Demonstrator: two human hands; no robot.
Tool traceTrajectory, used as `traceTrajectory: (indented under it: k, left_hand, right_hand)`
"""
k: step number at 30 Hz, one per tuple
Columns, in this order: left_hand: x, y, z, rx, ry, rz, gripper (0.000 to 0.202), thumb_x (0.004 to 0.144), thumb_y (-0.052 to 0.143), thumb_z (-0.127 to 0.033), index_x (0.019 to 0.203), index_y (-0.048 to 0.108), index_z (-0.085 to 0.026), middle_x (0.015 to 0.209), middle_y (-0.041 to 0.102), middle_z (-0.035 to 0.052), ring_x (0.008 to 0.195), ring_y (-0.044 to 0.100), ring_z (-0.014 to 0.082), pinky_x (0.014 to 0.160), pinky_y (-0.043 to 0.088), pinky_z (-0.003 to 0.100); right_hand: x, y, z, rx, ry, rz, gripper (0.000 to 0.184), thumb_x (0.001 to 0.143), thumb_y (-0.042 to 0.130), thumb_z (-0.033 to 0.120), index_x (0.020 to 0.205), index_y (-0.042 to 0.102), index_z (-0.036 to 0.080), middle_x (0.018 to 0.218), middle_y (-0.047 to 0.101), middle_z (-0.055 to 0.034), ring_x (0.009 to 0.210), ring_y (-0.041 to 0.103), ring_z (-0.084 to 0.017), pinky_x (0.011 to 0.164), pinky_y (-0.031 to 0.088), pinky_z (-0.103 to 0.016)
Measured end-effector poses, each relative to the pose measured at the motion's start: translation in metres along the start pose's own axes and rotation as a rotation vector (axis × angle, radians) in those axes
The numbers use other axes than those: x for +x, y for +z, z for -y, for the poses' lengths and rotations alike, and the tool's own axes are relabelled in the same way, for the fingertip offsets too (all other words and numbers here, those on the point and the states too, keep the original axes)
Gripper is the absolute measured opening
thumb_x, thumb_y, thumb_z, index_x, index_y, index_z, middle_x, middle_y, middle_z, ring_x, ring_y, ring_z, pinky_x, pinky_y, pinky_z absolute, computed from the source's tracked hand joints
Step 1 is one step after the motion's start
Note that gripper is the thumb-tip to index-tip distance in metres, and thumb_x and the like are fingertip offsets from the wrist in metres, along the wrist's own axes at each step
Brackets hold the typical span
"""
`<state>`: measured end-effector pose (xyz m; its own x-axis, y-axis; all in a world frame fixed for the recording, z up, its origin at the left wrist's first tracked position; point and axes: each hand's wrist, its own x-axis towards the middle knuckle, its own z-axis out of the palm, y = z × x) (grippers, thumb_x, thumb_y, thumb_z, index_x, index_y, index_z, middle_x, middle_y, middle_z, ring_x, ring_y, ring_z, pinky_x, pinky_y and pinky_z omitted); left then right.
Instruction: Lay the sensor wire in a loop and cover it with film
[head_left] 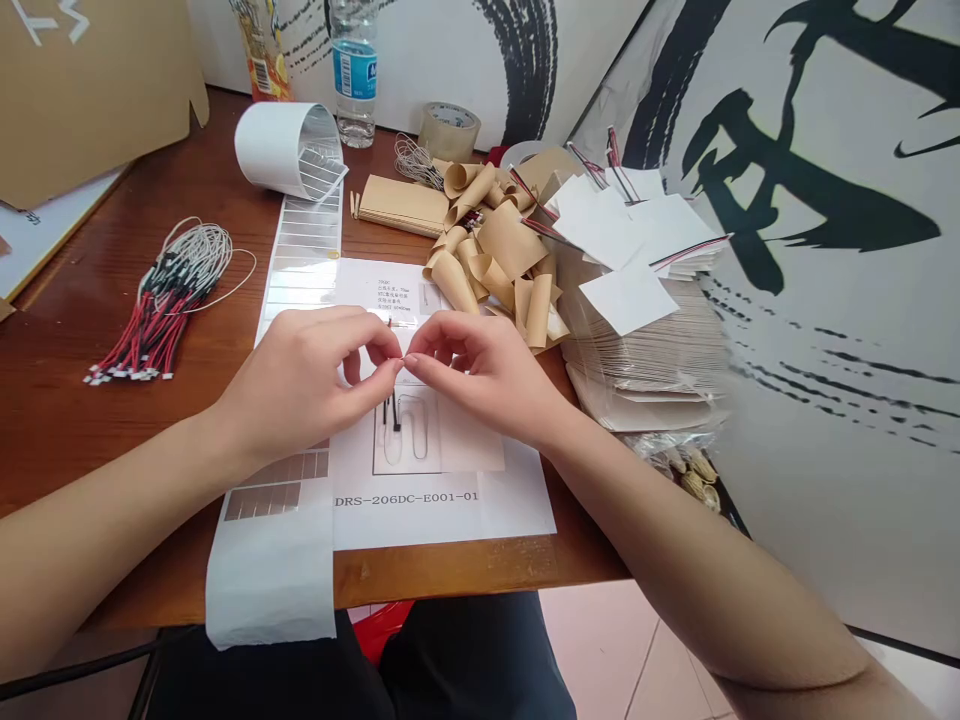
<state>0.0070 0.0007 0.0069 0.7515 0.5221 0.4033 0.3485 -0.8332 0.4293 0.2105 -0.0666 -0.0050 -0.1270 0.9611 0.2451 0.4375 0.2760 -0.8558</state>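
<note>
My left hand (326, 365) and my right hand (480, 365) meet fingertip to fingertip above a printed sheet (442, 515). Each pinches with thumb and forefinger at something too small to make out. Below my left fingertips, short black strands (391, 412) show over the sheet's line drawing; whether they connect to what I pinch is hidden. Left of the sheet runs a long strip of white labels (259, 550), partly covered by my left forearm and hanging over the table's front edge. A pale square paper piece (472, 445) lies on the sheet beneath my right hand.
A bundle of red, black and white wires (172, 300) lies at left. Behind are a label roll (270, 150), a water bottle (355, 80) and clear tape (450, 128). Curled brown paper pieces (487, 260) and a stack of white cards (645, 340) crowd the right.
</note>
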Motion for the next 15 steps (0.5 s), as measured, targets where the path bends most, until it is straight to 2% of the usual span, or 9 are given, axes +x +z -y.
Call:
traceTrajectory:
  k: [4,8,12,15]
  left_hand:
    - [0.001,0.001,0.002,-0.03,-0.017,0.037,0.013,0.09,0.059,-0.024,0.08,0.065,-0.018,0.074,0.068,-0.004,0.061,0.058,0.0087,0.066,0.044,0.024]
    - [0.002,0.0,0.001,-0.086,-0.024,0.085,0.016,0.087,0.058,-0.024,0.073,0.06,-0.019,0.066,0.063,-0.0043,0.06,0.056,0.0081,0.063,0.043,0.021]
    - [0.001,0.002,0.001,-0.129,-0.006,0.122,0.016,0.085,0.057,-0.023,0.07,0.059,-0.019,0.063,0.06,-0.0051,0.058,0.054,0.0072,0.061,0.043,0.02]
    - [0.001,0.002,0.003,-0.11,0.019,0.099,0.015,0.085,0.057,-0.021,0.07,0.057,-0.02,0.064,0.06,-0.0049,0.058,0.055,0.0078,0.061,0.043,0.021]
  right_hand:
    - [0.001,-0.001,0.001,0.08,0.052,0.035,0.023,0.087,0.079,0.035,0.08,0.067,0.016,0.075,0.064,0.0013,0.068,0.052,-0.011,0.062,0.042,-0.026]
    - [0.004,-0.004,-0.003,0.213,0.149,0.128,0.022,0.082,0.082,0.034,0.083,0.069,0.017,0.079,0.064,0.0013,0.065,0.051,-0.009,0.058,0.042,-0.025]
    - [0.005,-0.01,-0.009,0.404,0.279,0.219,0.023,0.078,0.085,0.028,0.092,0.069,0.018,0.084,0.065,0.0016,0.064,0.054,-0.008,0.053,0.043,-0.022]
    - [0.005,-0.015,-0.009,0.572,0.367,0.262,0.024,0.078,0.084,0.025,0.095,0.069,0.018,0.086,0.066,0.0018,0.063,0.057,-0.008,0.05,0.045,-0.02]
